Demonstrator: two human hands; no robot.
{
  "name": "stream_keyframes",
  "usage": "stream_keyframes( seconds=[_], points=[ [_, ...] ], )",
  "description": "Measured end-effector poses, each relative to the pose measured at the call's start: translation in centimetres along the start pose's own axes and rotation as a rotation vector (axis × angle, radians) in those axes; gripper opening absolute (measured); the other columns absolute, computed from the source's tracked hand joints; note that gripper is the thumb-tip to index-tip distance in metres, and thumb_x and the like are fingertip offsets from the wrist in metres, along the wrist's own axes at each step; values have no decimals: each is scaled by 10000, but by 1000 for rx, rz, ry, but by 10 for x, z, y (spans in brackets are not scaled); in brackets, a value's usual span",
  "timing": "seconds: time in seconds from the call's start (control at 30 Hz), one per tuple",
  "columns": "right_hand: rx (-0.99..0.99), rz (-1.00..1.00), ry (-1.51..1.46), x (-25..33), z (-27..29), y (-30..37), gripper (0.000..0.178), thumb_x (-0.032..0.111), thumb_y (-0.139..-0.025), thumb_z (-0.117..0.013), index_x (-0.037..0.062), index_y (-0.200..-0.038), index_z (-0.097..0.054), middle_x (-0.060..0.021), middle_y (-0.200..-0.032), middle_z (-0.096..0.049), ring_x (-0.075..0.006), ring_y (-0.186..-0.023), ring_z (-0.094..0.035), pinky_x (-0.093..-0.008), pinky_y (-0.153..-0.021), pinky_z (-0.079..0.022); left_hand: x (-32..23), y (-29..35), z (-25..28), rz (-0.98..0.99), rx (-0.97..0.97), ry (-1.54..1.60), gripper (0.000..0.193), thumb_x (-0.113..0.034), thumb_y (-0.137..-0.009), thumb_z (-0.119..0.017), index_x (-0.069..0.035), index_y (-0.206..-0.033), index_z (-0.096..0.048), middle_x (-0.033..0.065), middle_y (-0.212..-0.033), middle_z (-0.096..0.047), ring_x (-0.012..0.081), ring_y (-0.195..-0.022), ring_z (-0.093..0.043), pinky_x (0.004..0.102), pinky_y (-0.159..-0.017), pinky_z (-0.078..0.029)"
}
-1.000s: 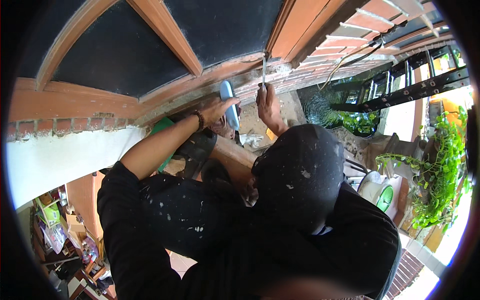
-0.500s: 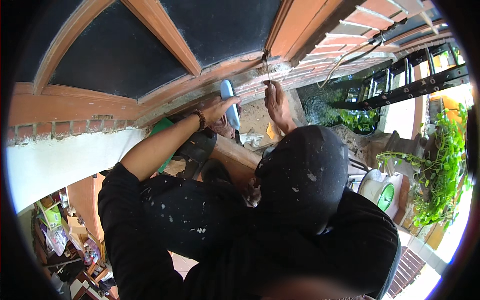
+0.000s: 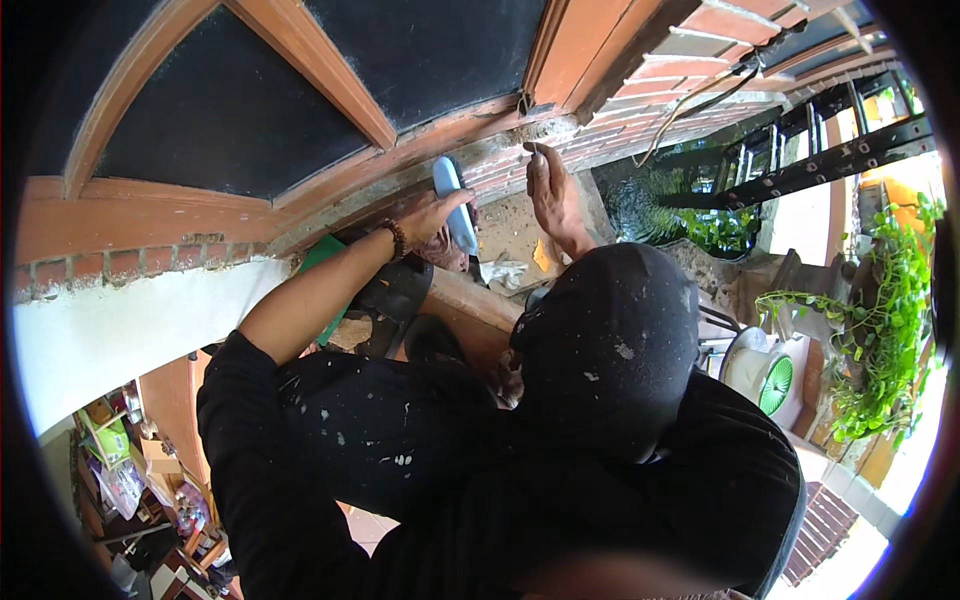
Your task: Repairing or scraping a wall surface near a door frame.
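Knee [image 3: 612, 350] partly hides right forearm [image 3: 577, 246]; beyond right hand [image 3: 551, 195], ladder [image 3: 835, 168] perhaps meets water [image 3: 640, 205].

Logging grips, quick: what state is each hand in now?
Left hand: holding a light-blue, elongated, rounded object.
Right hand: fingers partly curled; whether it grips anything cannot be told.

An oblong item [image 3: 454, 192] sits in the left grip [image 3: 425, 217], with the right grip [image 3: 553, 200] to its right, both before a window frame [image 3: 325, 75]. Farther right, a ladder [image 3: 820, 165] extends beside water [image 3: 645, 205], with a plant [image 3: 885, 340] nearer the person. Clutter [image 3: 150, 480] lies at lower left.
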State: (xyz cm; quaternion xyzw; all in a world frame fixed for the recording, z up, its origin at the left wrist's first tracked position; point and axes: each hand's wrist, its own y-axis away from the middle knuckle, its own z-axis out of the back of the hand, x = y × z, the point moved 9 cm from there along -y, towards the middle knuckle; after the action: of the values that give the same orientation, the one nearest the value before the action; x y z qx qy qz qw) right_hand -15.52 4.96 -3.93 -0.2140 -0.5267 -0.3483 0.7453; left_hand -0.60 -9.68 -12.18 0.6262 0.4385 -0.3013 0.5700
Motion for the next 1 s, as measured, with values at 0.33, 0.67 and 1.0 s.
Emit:
stream_keyframes(
  seconds=[0.33,0.67,1.0],
  points=[
    [-111,28,26,-11,30,4,401,324,-1098,-405,17,-1252,-612,-206,-795,-616,-369,-744,-627,-435,-730,-496,-47,18,-38,101,-4,54,373,-383,-1029,-541,-55,-1153,-667,35,-1074,-692,152,-1009,-655,322,-946,-503],
    [-172,235,130,31,48,12,360,343,-1073,-468,50,-1236,-600,-253,-897,-681,-463,-893,-669,-498,-778,-505,-48,17,-39,92,-68,84,303,-305,-1027,-573,-33,-1147,-629,63,-1032,-683,183,-921,-696,337,-849,-561],
    [-247,78,223,15,45,19,293,327,-1068,-490,73,-1191,-571,-292,-941,-676,-518,-907,-635,-562,-766,-491,-56,20,-29,70,-86,-170,417,-374,-1027,-521,-24,-1222,-634,108,-1159,-665,211,-1112,-634,357,-981,-486]
  ],
)
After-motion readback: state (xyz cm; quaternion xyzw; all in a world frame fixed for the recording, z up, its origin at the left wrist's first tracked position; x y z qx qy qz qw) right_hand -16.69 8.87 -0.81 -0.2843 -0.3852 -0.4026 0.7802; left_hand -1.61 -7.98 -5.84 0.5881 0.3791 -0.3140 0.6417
